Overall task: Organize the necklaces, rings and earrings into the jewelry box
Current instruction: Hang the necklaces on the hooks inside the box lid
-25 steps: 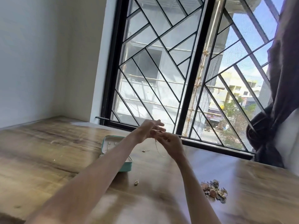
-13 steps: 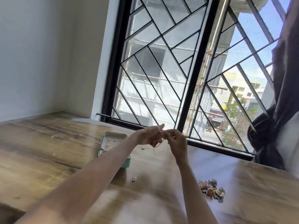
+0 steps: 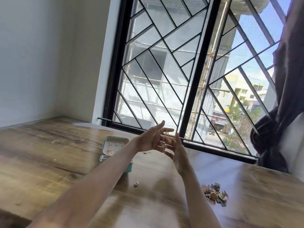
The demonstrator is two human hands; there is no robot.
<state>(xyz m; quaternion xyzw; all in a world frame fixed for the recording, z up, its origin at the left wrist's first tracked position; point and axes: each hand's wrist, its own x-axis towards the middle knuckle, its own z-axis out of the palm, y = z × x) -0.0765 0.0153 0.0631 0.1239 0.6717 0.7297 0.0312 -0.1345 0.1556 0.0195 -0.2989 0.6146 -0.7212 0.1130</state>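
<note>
My left hand [image 3: 152, 139] is held above the table with its fingers spread and straight. A thin gold necklace [image 3: 165, 139] hangs over those fingers. Just to its right, my right hand [image 3: 178, 151] has straight fingers next to the chain's lower end. The teal jewelry box [image 3: 129, 167] stands open on the table under my left forearm, its lid [image 3: 115, 143] lying back with small pieces inside. A small ring-like piece [image 3: 136, 183] lies on the table in front of the box. Another tiny piece [image 3: 146, 152] lies beside the box.
A pile of mixed jewelry [image 3: 215, 193] lies on the wooden table [image 3: 49, 158] to the right of my right forearm. A barred window [image 3: 189, 79] runs along the table's far edge. A dark curtain [image 3: 283, 112] hangs at the right.
Both hands pinched the chain close together before. Now the fingers of both have spread out straight, and the necklace hangs over my left fingers.
</note>
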